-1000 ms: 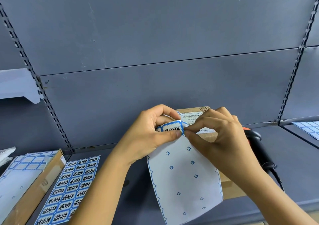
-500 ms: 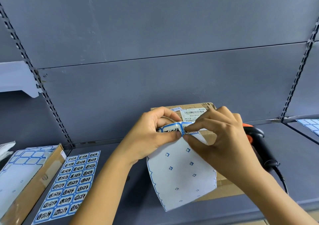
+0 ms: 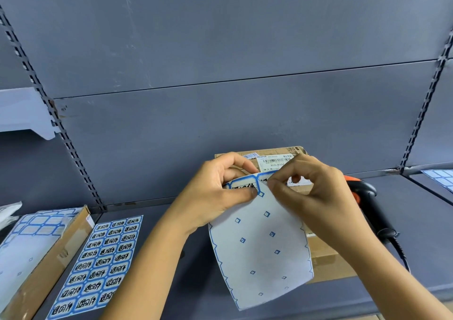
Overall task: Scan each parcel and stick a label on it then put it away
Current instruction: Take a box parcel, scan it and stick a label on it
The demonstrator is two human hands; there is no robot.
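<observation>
The cardboard parcel (image 3: 323,265) lies flat on the grey shelf (image 3: 421,236), right behind both hands. The left hand (image 3: 215,197) pinches the top of a nearly used-up label sheet (image 3: 259,246) with thumb and curled fingers. The right hand (image 3: 318,197) pinches a blue-edged label (image 3: 263,179) at the sheet's top edge. A black and orange scanner (image 3: 365,192) lies just right of the parcel. A full label sheet (image 3: 103,258) lies far left.

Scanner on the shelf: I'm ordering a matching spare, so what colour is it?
Black with orange trim; the scanner shows best in the head view.
</observation>
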